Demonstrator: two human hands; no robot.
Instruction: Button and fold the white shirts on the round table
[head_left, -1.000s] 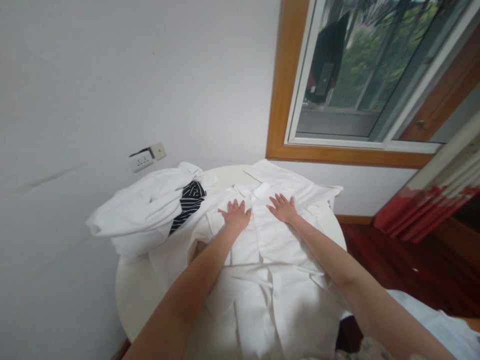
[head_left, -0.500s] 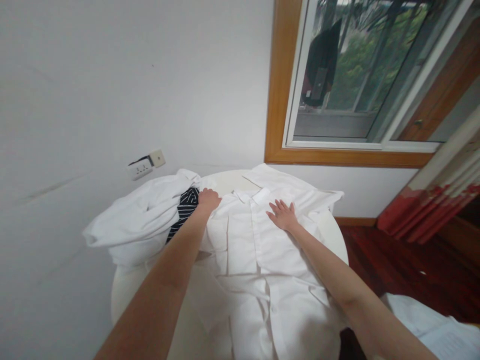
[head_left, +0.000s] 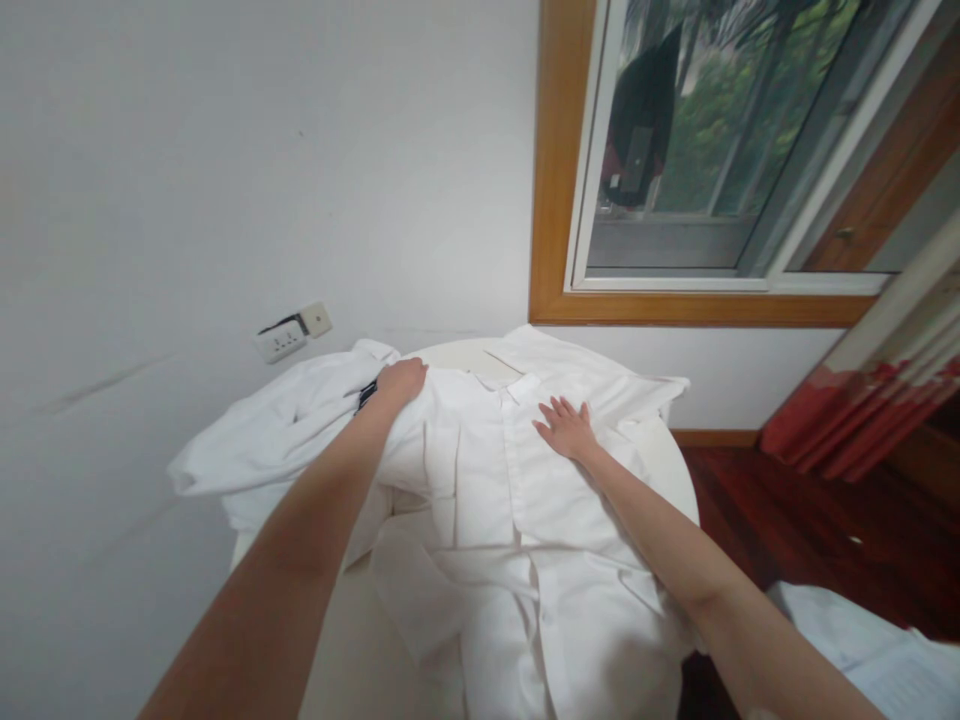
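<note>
A white button-up shirt (head_left: pixel 517 520) lies spread front-up on a round white table (head_left: pixel 667 460), collar at the far side. My left hand (head_left: pixel 400 384) is closed on the shirt's left shoulder and lifts that side off the table. My right hand (head_left: pixel 566 428) lies flat with fingers spread on the shirt's chest, just right of the button placket. A heap of white clothes (head_left: pixel 277 430) sits at the table's left, next to my left hand; a dark striped piece in it is nearly hidden behind my hand.
A folded white garment (head_left: pixel 600 375) lies at the table's far right. A wall socket (head_left: pixel 289 333) is on the white wall behind. A wood-framed window (head_left: pixel 720 150) is at the upper right, a red curtain (head_left: pixel 862 400) beside it, dark wooden floor (head_left: pixel 795 530) to the right.
My left hand went from lying flat on the chest to the shirt's left shoulder, closed on it and raised it. My right hand stayed flat in place.
</note>
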